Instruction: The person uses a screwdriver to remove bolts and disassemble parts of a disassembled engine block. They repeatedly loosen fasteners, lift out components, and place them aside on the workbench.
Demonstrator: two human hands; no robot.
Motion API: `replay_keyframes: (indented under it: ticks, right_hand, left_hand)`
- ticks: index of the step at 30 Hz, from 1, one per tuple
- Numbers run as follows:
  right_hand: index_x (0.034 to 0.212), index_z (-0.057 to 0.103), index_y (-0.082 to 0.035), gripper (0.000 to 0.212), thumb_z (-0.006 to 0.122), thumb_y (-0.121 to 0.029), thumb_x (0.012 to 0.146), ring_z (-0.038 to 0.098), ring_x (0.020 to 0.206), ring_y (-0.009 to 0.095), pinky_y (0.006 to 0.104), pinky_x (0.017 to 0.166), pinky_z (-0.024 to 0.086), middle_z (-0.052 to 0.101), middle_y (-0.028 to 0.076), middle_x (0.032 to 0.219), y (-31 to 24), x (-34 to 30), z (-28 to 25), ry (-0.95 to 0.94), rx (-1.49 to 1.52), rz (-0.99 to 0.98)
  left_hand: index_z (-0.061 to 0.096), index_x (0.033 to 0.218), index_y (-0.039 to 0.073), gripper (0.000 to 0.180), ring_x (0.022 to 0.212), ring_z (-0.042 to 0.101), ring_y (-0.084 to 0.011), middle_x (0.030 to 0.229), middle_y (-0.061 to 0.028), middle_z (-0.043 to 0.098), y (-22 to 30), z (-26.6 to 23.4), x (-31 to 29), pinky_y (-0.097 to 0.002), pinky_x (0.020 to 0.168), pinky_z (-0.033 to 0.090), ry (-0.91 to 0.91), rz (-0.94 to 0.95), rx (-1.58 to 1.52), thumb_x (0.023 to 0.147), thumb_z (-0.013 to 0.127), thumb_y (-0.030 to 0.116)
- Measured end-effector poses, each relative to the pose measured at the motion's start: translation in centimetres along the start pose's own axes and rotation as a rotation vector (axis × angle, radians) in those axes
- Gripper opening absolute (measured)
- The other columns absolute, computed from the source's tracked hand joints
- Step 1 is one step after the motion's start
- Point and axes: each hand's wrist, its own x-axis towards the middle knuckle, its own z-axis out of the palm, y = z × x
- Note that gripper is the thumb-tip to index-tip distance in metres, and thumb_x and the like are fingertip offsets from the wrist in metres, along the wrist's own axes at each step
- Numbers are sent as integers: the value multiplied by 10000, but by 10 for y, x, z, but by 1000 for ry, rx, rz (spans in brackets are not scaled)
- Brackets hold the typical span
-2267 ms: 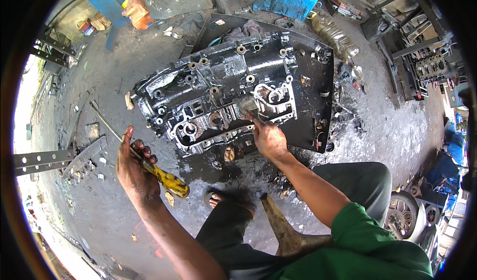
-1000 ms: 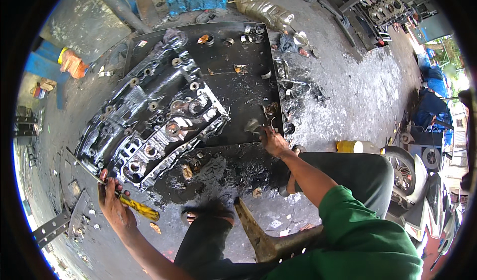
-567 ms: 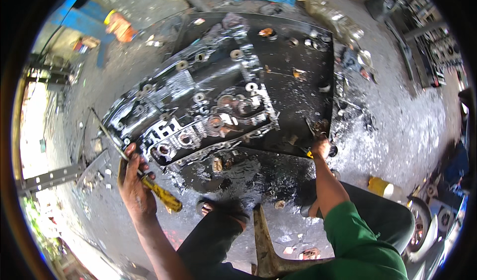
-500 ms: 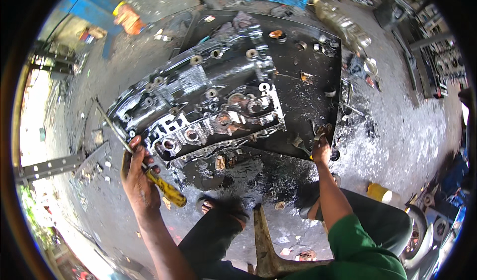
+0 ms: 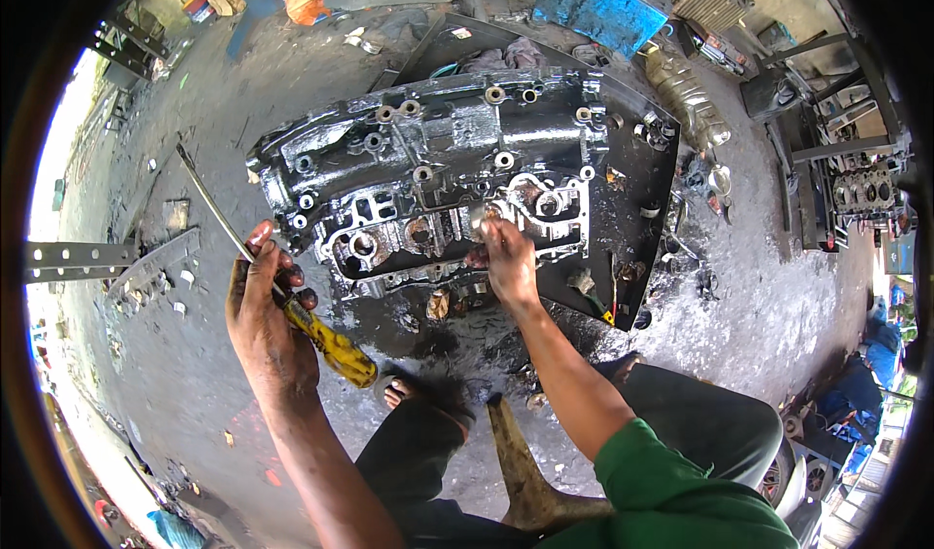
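A long screwdriver point(image 5: 336, 347) with a yellow handle is gripped in my left hand point(image 5: 263, 325). Its thin shaft slants up and left, its tip off the left side of the engine casting. That casting point(image 5: 467, 132), black, oily and full of bolt holes, lies across a black metal tray point(image 5: 630, 194). My right hand point(image 5: 510, 263) is at the casting's near side, over its open channel. The fingers are pinched together around a small, pale piece that I cannot make out, and they hide part of the channel.
A brush-like tool point(image 5: 582, 281) and scraps lie in the tray's near right corner. Grey rags point(image 5: 506, 55) are bunched behind the casting. Beyond the tray stand a blue box point(image 5: 601, 6) and a plastic bottle point(image 5: 686, 96). A stool point(image 5: 530, 481) is between my legs.
My right hand has moved left from the tray's near right corner to the casting's channel. My left hand still grips the screwdriver. The view has shifted, so the casting appears turned and farther right.
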Motion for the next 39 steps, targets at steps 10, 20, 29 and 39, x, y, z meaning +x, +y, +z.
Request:
replay_keyframes:
  ticks: [10, 20, 29, 39]
  right_hand:
    - [982, 595, -6, 190, 525, -179, 1018, 589, 621, 111, 253, 566, 473, 628, 53, 751, 17, 20, -5, 54, 207, -219]
    - [994, 615, -12, 225, 514, -212, 1025, 560, 601, 98, 257, 556, 458, 625, 32, 721, 15, 25, -2, 128, 168, -71]
    - [971, 630, 10, 243, 555, -218, 1008, 577, 604, 99, 253, 555, 466, 622, 44, 698, 25, 21, 8, 213, 179, -99]
    - [971, 622, -11, 219, 552, -215, 1010, 578, 601, 88, 245, 536, 468, 614, 22, 753, 18, 2, 19, 173, 117, -76]
  left_hand:
    - [615, 1191, 40, 301, 723, 516, -69, 823, 19, 552, 5, -3, 4, -212, 581, 388, 50, -45, -48, 941, 612, 208]
    - [615, 1187, 37, 299, 716, 511, -71, 820, 13, 548, 2, 8, -2, -209, 580, 392, 18, -21, -35, 943, 620, 209]
    - [619, 1189, 43, 305, 729, 511, -70, 833, 13, 549, 1, 10, -3, -213, 589, 394, 31, -31, -9, 939, 625, 218]
    - [619, 1185, 46, 299, 731, 513, -83, 828, 9, 545, -4, 9, -7, -226, 595, 389, -3, -31, 8, 935, 617, 211]
